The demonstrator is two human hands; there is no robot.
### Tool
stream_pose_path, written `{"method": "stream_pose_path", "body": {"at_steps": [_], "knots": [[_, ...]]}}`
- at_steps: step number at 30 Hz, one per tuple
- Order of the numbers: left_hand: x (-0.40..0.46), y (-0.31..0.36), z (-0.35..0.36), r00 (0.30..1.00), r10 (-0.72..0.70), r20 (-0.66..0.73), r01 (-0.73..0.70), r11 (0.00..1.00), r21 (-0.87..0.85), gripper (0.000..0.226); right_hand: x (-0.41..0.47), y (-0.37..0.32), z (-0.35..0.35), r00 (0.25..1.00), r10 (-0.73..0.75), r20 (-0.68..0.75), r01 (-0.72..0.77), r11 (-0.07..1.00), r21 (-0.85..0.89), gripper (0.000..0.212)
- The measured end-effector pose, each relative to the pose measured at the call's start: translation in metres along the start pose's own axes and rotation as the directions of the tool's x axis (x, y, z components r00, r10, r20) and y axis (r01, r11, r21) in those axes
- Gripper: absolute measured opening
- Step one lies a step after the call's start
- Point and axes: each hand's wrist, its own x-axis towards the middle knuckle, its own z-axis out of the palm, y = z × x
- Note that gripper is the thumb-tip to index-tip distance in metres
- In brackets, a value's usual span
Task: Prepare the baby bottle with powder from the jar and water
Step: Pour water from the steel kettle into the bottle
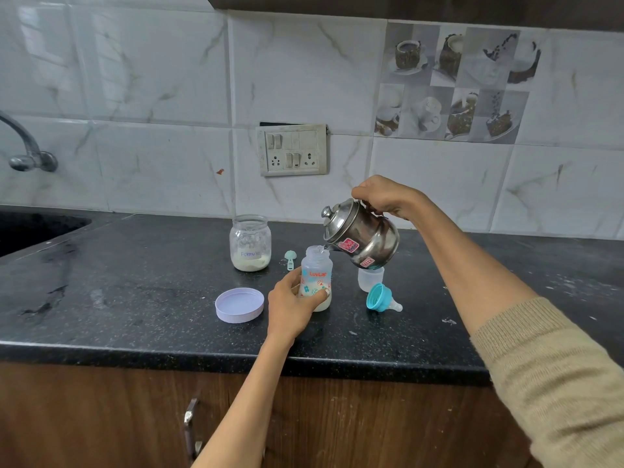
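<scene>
Now I see my right hand gripping the handle of the steel kettle, tilted so its spout sits at the open mouth of the baby bottle. My left hand curls round the bottle's lower half, holding it upright on the black counter. White liquid sits at the bottle's base. Behind stands the open powder jar, its lilac lid lying near the left hand. A teal scoop lies between jar and bottle; the teal nipple ring and clear cap rest on the right.
</scene>
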Motion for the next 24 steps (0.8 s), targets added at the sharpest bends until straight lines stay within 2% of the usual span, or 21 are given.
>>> {"method": "stream_pose_path", "body": {"at_steps": [24], "knots": [[0.0021, -0.0026, 0.0009, 1.0, -0.002, 0.007, 0.002, 1.0, 0.025, 0.068, -0.0009, 0.0011, 0.0004, 1.0, 0.007, -0.012, -0.007, 1.0, -0.01, 0.037]]}}
